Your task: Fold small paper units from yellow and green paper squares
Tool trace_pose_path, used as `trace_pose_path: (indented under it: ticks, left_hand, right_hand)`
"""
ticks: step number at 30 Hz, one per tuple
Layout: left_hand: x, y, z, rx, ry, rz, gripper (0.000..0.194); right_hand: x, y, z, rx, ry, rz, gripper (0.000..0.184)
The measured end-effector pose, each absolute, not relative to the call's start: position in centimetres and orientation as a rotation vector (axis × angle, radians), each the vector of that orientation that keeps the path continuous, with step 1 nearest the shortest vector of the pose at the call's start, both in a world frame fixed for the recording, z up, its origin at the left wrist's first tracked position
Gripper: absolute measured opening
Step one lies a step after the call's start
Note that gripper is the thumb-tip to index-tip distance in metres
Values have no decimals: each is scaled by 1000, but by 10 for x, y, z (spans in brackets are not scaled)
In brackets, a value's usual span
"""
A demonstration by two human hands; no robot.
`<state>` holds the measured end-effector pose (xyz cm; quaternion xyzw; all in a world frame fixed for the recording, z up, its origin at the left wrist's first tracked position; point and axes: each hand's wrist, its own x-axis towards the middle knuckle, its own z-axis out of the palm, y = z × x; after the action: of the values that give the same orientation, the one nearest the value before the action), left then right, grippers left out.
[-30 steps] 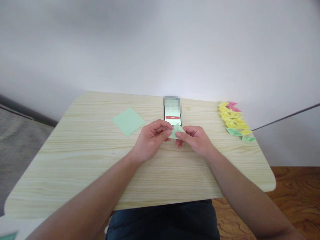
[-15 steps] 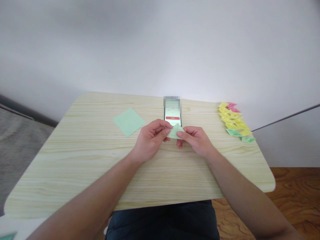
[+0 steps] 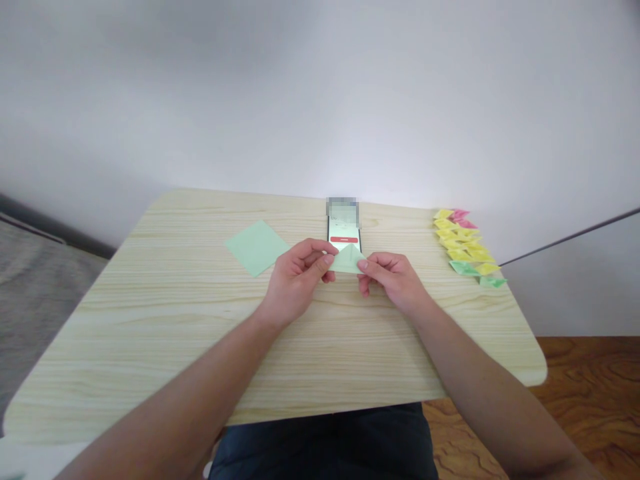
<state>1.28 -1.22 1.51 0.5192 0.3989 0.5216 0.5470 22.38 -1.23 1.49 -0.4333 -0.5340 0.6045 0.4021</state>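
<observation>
Between my hands is a light green folded paper, triangular with its point away from me. My left hand pinches its left corner between thumb and fingers. At the right corner, my right hand grips it with the thumb on top. The paper is held above the table, in front of a phone whose screen is lit and partly blurred out. A flat square sheet of light green paper lies on the table just left of my left hand.
Folded paper pieces in yellow, pink and green stand in rows at the right side of the wooden table. A white wall rises behind the table's far edge.
My hands have moved slightly apart along the folded paper, so more of its triangular face shows. The view has shifted a little.
</observation>
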Motion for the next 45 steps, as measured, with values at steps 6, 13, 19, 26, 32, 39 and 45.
trace_pose_path:
  ticks: [6,13,19,26,32,39,45]
  left_hand:
    - [12,-11,15,1227,961,1277,15]
    - [8,-17,16,1460,992,1286,16]
    - [8,-20,16,1851,1039,1318,20]
    - [12,-17,16,1800,1058,1362,5]
    - [12,-15,16,1566,1054,1218,11]
    - [14,-16,9,1455,976,1165,21]
    - [14,-17,10,1445,947,1200,13]
  right_hand:
    - [224,-12,14,-1049,-1300,1567,36]
    - [225,-9,12,-1013,-1139,1683,29]
    - [225,-10,16,-984,-1068,1809,27]
    - [222,-14,17,-1105,-1237,1200,28]
    - [220,-22,17,-975,-1522,1052,36]
    - [218,-24,10,-1056,-1455,1154,15]
    - [217,-22,14,-992,-1398,1258,14]
